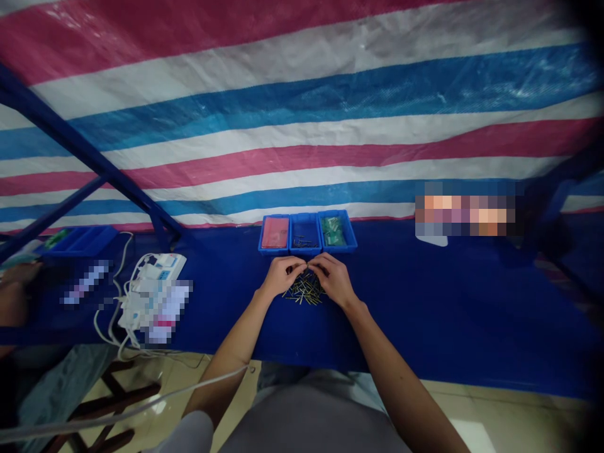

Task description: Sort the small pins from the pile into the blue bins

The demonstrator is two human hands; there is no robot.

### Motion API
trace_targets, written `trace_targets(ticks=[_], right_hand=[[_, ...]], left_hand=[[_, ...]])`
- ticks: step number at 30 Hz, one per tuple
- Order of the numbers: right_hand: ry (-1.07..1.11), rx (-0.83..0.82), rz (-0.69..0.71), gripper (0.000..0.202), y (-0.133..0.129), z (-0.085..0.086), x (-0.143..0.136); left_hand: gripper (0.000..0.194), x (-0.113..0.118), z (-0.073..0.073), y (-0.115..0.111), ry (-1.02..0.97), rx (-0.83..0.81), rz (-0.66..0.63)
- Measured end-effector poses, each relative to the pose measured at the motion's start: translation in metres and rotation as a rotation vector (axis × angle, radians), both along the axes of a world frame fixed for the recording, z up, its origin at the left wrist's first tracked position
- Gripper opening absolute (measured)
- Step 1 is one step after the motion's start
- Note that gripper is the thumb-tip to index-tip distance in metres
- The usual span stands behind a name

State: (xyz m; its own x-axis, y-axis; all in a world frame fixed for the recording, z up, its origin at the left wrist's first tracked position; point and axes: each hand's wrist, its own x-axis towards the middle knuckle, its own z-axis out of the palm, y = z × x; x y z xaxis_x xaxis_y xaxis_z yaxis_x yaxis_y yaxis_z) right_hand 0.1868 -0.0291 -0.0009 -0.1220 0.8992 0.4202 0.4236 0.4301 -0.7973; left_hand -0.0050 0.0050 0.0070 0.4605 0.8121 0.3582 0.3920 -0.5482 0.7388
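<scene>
Both hands meet over a pile of thin, yellowish and dark metal pieces (306, 289) on the blue table. My left hand (285, 275) has its thumb and fingertips pinched together at the pile's far edge. Opposite it, my right hand (331, 277) is pinched too, its fingertips almost touching the left ones. Whatever lies between the fingertips is too small to make out. Just beyond the hands stands a blue three-part tray (306, 250). Its left compartment holds pink packets (275, 233), the middle one a few dark thin pieces (304, 241), the right one green-and-clear packets (335, 231).
To the left lie a white power strip with plugs (158, 277), cables and a blurred-out item. Farther left are another blue tray (82, 241) and another person's arm (14, 299). Blue metal bars (94, 154) rise before the striped sheet (302, 138). A pixelated object (462, 211) sits right.
</scene>
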Motion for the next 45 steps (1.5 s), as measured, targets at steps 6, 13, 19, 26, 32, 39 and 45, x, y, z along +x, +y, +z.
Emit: trace_targets(ticks=[6, 13, 19, 26, 32, 39, 45], right_hand=[[-0.049, -0.003, -0.004, 0.023, -0.0009, 0.0026, -0.0011], [-0.140, -0.002, -0.038, 0.025, -0.0006, -0.0007, 0.0004], [-0.212, -0.019, -0.095, 0.031, -0.0021, 0.0006, -0.0014], [-0.131, -0.023, -0.088, 0.027, -0.0003, -0.0004, 0.0016], [-0.079, -0.013, -0.045, 0.021, -0.0003, 0.0012, 0.0032], [-0.066, 0.007, -0.044, 0.021, -0.0004, 0.0031, 0.0013], [-0.078, 0.010, -0.059, 0.026, -0.0010, 0.0030, 0.0011]], left_hand=[[0.027, 0.0011, 0.0000, 0.0002, -0.015, 0.023, 0.004], [0.024, 0.0012, 0.0000, 0.0005, -0.023, 0.021, 0.003], [0.027, 0.0022, 0.0014, -0.0003, -0.027, 0.009, 0.011], [0.025, 0.0009, -0.0006, 0.0013, -0.047, -0.009, 0.036], [0.027, 0.0011, -0.0017, 0.0016, -0.048, -0.012, 0.051], [0.029, 0.0011, -0.0031, 0.0019, -0.051, -0.016, 0.046], [0.027, 0.0005, -0.0059, 0.0028, -0.051, -0.016, 0.050]])
